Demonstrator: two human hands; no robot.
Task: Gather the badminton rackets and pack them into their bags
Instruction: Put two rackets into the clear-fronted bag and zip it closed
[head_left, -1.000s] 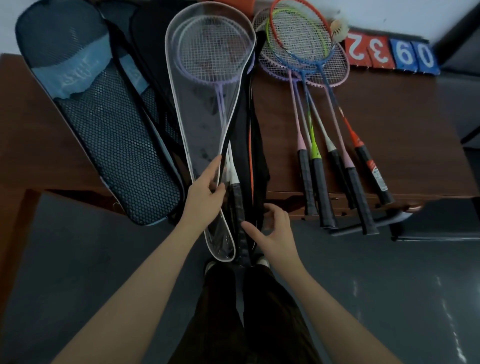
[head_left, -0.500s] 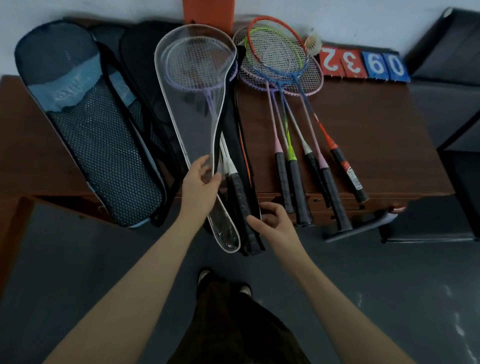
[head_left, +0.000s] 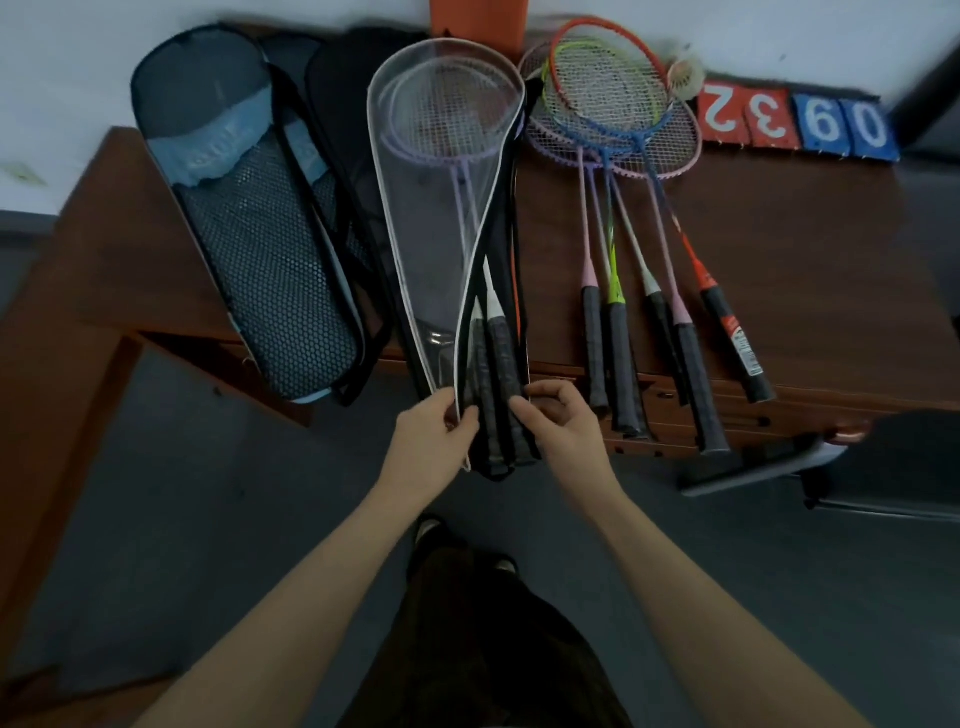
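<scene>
A clear racket bag (head_left: 426, 249) with white trim lies on the brown table (head_left: 779, 270), with two purple rackets (head_left: 441, 124) inside and their dark handles (head_left: 493, 364) sticking out at its open bottom end. My left hand (head_left: 434, 441) pinches the white edge of the bag's opening. My right hand (head_left: 558, 431) grips the black side of the bag beside the handles. Several loose rackets (head_left: 623, 171) lie fanned out to the right, handles over the table edge. A blue mesh bag (head_left: 254, 234) lies on the left.
A black bag (head_left: 343, 104) lies between the mesh bag and the clear one. A shuttlecock (head_left: 685, 78) and number cards (head_left: 795, 124) sit at the back right. An orange object (head_left: 478, 21) stands against the wall. Grey floor lies below the table.
My left hand slid down the clear bag from its middle to the bottom opening. My right hand closed in on the bag's other side at the handles.
</scene>
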